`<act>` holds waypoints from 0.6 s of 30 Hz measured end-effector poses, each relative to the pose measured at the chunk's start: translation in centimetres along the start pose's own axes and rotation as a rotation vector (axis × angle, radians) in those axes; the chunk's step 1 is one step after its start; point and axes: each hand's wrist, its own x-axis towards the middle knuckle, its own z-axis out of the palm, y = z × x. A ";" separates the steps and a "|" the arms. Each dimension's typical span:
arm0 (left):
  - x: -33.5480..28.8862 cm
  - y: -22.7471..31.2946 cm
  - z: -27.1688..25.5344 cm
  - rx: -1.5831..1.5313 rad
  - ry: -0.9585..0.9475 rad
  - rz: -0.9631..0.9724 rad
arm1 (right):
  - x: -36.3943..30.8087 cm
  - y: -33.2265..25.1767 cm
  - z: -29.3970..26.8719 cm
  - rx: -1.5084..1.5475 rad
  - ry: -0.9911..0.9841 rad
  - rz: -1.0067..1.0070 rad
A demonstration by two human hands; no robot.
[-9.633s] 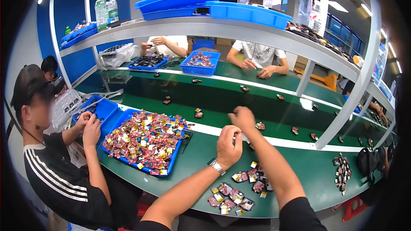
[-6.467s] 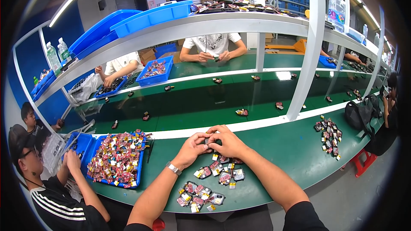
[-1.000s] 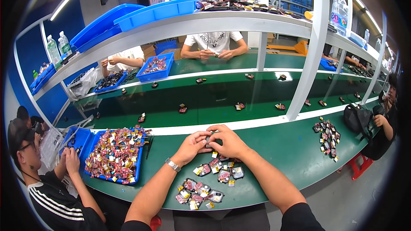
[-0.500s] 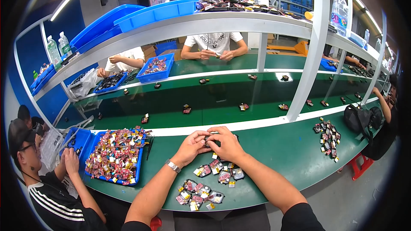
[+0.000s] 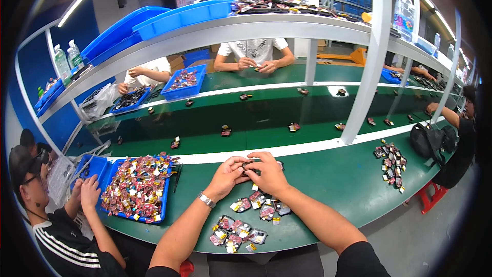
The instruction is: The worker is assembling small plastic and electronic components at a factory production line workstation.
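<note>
Chunky pieces (image 5: 226, 131) shifted, hands (image 5: 229, 177) (image 5: 270, 174) pinching dark part (image 5: 246, 165)

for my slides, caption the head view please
Left hand and right hand hold a small dark part at a green bench, near clustered assemblies.

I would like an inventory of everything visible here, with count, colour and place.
Bench: one, green, foreground
Heaped tray: one, blue, left
Small parts: many, red-white-yellow, in heaped tray
Bench pieces: dozens, mixed colours, centre and right
Belt: one, green, beyond bench
Bag: one, black, right
Shelf: one, grey, above belt
Shelf trays: several, blue, upper left
Bottles: several, clear, on shelf
Co-workers: several, mostly black or white tops, left, right, opposite
Stools: at least one, red, lower right
Held piece: one, dark, centre, mostly hidden
Left hand: one, bare, gripping held piece
Right hand: one, bare, gripping held piece
</note>
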 end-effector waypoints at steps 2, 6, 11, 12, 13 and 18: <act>0.2 -0.4 -0.2 0.000 -0.009 -0.005 | -0.1 0.2 0.1 -0.014 0.018 0.016; -0.8 0.3 -0.7 0.024 0.077 0.022 | 0.3 -0.6 1.2 0.014 0.031 -0.022; 0.1 -0.2 -0.3 0.036 0.079 0.012 | 0.4 -0.2 0.4 0.016 0.057 -0.061; 0.3 -0.3 -0.2 0.039 0.075 0.010 | 0.2 0.1 0.5 0.041 0.039 -0.007; 0.4 -0.3 -0.1 0.043 0.073 0.007 | 0.1 0.5 0.7 0.067 0.020 0.046; -0.5 0.2 -0.3 0.067 0.118 0.009 | 0.5 0.5 1.7 0.245 -0.037 0.234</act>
